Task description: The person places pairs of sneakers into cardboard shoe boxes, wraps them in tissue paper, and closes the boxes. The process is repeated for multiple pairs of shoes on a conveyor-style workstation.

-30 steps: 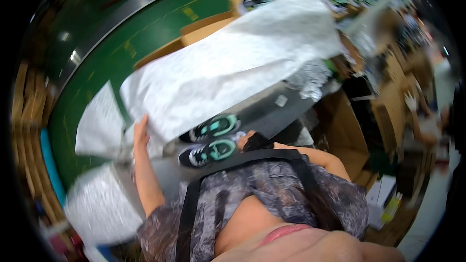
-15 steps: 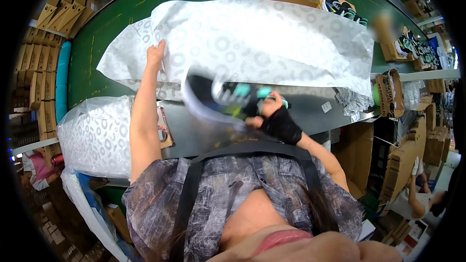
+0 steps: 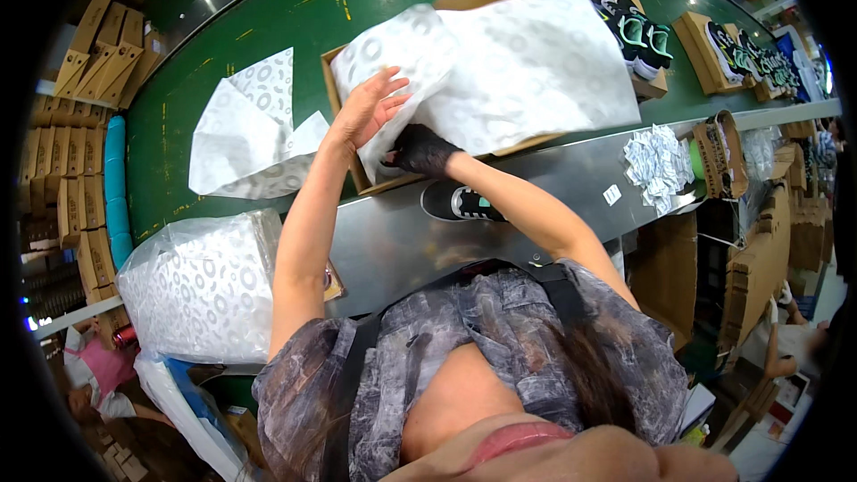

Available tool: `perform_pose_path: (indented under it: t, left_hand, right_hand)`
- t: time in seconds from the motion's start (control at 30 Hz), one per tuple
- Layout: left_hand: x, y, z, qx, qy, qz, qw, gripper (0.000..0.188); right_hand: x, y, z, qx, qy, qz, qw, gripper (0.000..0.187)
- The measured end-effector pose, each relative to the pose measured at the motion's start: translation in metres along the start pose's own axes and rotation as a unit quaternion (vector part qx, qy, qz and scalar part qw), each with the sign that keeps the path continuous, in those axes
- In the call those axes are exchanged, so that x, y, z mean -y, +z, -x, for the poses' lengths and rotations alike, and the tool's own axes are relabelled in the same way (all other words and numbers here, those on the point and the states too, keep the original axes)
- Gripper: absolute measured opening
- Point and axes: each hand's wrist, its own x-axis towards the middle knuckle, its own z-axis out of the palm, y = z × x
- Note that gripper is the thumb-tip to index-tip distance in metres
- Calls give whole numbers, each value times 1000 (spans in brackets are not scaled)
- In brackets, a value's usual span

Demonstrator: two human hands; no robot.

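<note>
Paper [image 3: 527, 62] lies loose over the box [image 3: 331, 80], one shoe [image 3: 462, 203] yet outside on the counter [image 3: 384, 241], my left grip [image 3: 368, 109] spread wide, my right grip [image 3: 423, 153] I cannot tell.

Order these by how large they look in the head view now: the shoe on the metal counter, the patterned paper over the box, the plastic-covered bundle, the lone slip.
1. Patterned paper
2. Plastic-covered bundle
3. Shoe, partly hidden
4. Lone slip
</note>
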Motion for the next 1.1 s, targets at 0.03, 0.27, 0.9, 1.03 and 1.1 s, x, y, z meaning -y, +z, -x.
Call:
perform_pose_path:
  t: [0.03,0.27,0.9,1.03,1.1]
  left_hand:
    - [15,-6,-6,4,-68,134,989,57]
    - [76,19,-24,58,367,-603,706,34]
    - [85,-35,-34,-119,383,-482,779,13]
    - [89,-10,76,9,197,-375,906,18]
    - [80,22,115,86,231,-416,875,41]
  right_hand:
    - [13,-12,16,-4,70,96,993,45]
    - [-84,-90,112,-114,291,179,933,41]
    - [-27,-6,185,-232,-34,225,946,45]
    - [-17,13,171,-201,-22,288,936,49]
    - [-9,-1,165,-174,-52,279,943,49]
